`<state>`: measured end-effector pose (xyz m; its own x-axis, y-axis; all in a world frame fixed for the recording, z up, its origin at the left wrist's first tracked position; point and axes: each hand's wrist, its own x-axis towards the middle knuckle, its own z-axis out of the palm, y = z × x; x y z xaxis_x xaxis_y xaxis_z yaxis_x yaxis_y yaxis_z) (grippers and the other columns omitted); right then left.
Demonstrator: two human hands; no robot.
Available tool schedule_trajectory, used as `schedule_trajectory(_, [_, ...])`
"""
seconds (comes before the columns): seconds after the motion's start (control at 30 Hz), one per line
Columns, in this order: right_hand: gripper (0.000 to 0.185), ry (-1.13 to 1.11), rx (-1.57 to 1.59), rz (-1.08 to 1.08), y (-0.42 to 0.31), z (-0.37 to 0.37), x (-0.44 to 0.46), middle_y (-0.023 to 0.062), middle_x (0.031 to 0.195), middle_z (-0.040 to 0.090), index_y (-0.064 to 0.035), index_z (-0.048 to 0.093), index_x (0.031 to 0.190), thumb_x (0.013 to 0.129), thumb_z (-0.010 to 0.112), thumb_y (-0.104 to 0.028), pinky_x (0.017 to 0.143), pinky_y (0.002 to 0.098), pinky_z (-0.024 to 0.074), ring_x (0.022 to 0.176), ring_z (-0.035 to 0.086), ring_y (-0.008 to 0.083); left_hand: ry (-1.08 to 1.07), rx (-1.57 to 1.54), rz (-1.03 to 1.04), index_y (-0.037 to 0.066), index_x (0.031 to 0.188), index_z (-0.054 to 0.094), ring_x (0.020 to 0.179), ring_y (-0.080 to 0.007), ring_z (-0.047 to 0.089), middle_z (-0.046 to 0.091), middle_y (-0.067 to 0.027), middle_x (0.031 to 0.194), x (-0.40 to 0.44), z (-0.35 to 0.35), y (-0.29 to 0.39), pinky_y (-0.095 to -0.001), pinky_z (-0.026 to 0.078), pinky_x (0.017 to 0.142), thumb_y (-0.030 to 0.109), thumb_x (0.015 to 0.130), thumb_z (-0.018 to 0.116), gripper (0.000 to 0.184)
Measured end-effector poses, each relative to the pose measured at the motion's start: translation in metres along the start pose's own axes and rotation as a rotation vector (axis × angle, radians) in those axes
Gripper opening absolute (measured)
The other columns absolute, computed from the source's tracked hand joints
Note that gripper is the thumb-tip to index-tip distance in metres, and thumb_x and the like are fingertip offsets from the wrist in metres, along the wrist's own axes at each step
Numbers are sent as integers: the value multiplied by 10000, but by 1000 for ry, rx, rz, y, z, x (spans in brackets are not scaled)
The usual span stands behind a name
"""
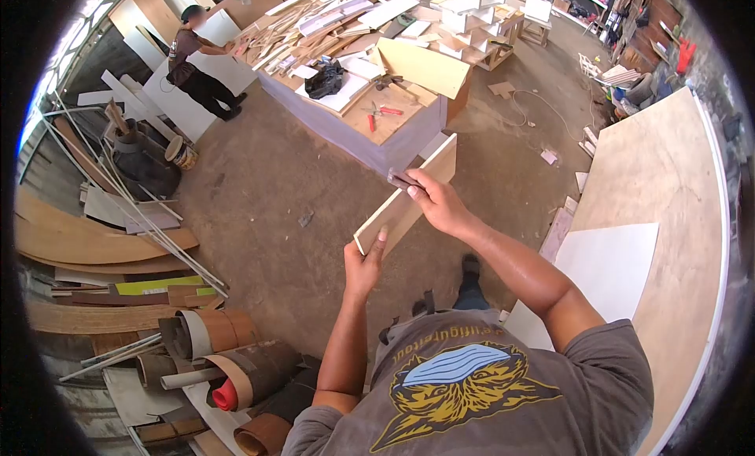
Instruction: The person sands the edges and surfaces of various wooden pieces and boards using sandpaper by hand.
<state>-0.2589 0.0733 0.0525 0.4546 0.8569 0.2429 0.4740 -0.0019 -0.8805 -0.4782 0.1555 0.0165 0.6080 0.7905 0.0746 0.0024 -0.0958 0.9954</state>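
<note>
My left hand (363,269) grips the lower end of a narrow light wooden board (390,221), with the thumb on its face and the fingers hidden behind. The board is held in the air, tilted up and away to the right. My right hand (442,206) is closed around a small dark, flat tool (401,179) at the board's upper long edge. Its exact kind is not clear. Past the board stands a workbench (338,129), and on its near corner lie red-handled pliers (385,111).
Wood strips (303,27) are heaped on the bench beside a black plastic bag (325,80). Another person (197,59) stands at the far left. Rolled sheets (252,369) lie at lower left. A large plywood sheet (661,173) leans at right. A cable (523,110) crosses the floor.
</note>
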Motion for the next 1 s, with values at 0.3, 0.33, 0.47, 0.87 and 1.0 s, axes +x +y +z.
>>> schedule_trajectory(0.3, [409,21,-7,-153,-10,17,-39,158,1401,713,-124,619,1504,1098,575,-121,998,399,592,1265,711,327,27,76,-43,-62,1236,742,978,-140,679,786,-85,1044,-9,17,-9,-332,555,846,318,1071,726,414])
schedule_trajectory(0.33, [410,25,-51,-102,-9,15,-41,165,1405,708,-118,614,1507,1099,574,-126,999,399,593,1266,707,334,31,39,-50,-63,1241,739,986,-141,676,783,-85,1056,-10,20,-10,-334,555,853,315,1073,724,413])
schedule_trajectory(0.47, [435,121,-82,23,-6,8,-43,183,1424,690,-94,580,1535,1104,573,-149,986,415,594,1267,698,356,32,-46,-102,-64,1269,722,1020,-147,671,769,-85,1106,-17,35,-4,-339,554,884,308,1083,710,416])
schedule_trajectory(0.87, [483,128,-141,-154,0,19,-71,212,1091,778,-149,559,1575,1097,578,-216,672,459,572,757,752,375,-4,-226,-82,-67,1318,682,1086,-180,694,748,-109,1195,-23,53,-18,-352,555,925,265,1086,688,406])
schedule_trajectory(1.0, [482,-9,-229,-60,-6,11,-77,231,1127,765,-143,562,1572,1099,579,-235,685,440,572,790,755,381,-14,-222,-114,-69,1318,683,1096,-180,687,747,-110,1192,-25,55,-18,-351,544,944,250,1090,677,392])
